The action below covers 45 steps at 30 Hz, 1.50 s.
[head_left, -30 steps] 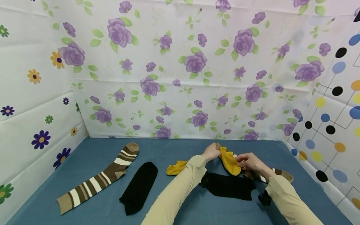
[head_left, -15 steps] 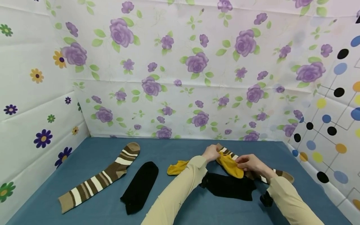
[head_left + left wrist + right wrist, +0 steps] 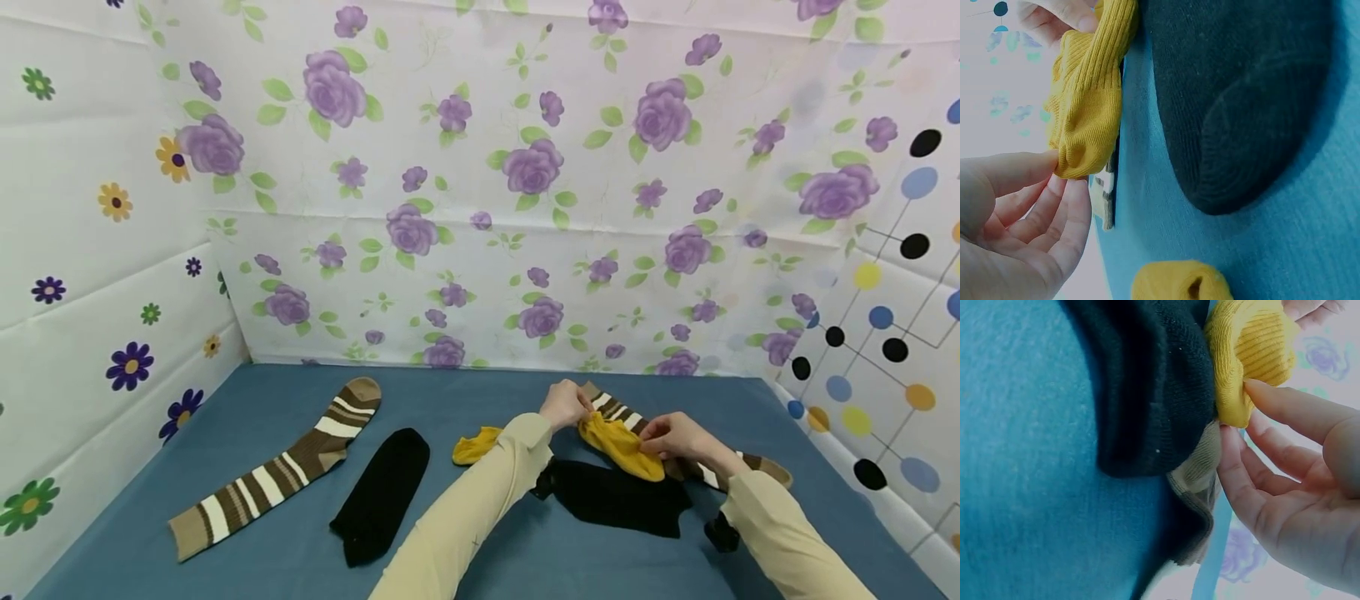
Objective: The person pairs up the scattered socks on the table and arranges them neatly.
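A yellow ankle sock (image 3: 617, 446) is stretched between both hands at the right of the table. My left hand (image 3: 566, 406) pinches its far-left end; in the left wrist view thumb and fingertips meet on the yellow knit (image 3: 1088, 119). My right hand (image 3: 678, 439) pinches the other end, where the right wrist view shows the sock's ribbed opening (image 3: 1266, 344). Behind it lies a striped brown and white sock (image 3: 765, 469), partly covered. A black sock (image 3: 618, 497) lies just in front. Another yellow sock (image 3: 475, 447) rests left, partly hidden by the left sleeve.
On the left side of the blue table (image 3: 247, 433) lie a second striped sock (image 3: 277, 475), stretched diagonally, and a second black sock (image 3: 381, 497). Floral cloth (image 3: 465, 208) hangs behind the table, with patterned cloth walls at both sides.
The yellow sock has swung lower, toward the front black sock, and lies more slanted between the hands. More of the striped sock behind it shows. Both hands keep their hold.
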{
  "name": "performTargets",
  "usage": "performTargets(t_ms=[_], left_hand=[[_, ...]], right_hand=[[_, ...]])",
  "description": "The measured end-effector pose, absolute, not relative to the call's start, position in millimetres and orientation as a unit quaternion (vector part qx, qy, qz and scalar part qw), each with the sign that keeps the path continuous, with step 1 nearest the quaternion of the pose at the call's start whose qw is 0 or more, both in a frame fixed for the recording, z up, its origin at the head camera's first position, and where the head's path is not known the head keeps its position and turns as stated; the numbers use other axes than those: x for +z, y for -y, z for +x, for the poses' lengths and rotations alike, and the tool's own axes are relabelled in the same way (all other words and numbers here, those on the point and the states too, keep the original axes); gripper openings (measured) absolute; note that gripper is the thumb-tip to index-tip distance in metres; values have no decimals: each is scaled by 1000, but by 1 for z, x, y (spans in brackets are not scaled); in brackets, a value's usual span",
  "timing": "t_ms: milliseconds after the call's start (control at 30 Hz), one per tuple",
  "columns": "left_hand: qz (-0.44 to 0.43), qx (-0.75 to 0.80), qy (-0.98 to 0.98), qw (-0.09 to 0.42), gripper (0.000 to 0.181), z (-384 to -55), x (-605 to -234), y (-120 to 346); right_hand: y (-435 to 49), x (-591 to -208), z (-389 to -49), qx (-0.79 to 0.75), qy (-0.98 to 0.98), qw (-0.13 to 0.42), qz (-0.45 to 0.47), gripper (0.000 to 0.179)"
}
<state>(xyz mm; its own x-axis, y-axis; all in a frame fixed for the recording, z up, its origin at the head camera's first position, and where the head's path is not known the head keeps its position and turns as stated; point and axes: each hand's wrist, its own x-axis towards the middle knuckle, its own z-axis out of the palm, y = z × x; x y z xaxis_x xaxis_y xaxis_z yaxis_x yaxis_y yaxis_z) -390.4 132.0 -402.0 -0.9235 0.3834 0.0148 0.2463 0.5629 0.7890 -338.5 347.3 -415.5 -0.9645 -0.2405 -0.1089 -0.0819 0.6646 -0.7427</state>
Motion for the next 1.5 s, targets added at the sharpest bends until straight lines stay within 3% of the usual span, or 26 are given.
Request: performTargets(t_ms=[367,1033,1500], left_hand=[[180,454,-869,78,9,-383,-398,-121],[180,530,-825,73,6,-365,-385,-90],[163,563,-806,81,7,-365,-385,-69]], right_hand=[[-346,-413,-339,-389,-906,105,-128,7],[-340,-411,-340,-525,-848,76,-2,28],[-320,-402,-344,-534,-844,49,8,33]])
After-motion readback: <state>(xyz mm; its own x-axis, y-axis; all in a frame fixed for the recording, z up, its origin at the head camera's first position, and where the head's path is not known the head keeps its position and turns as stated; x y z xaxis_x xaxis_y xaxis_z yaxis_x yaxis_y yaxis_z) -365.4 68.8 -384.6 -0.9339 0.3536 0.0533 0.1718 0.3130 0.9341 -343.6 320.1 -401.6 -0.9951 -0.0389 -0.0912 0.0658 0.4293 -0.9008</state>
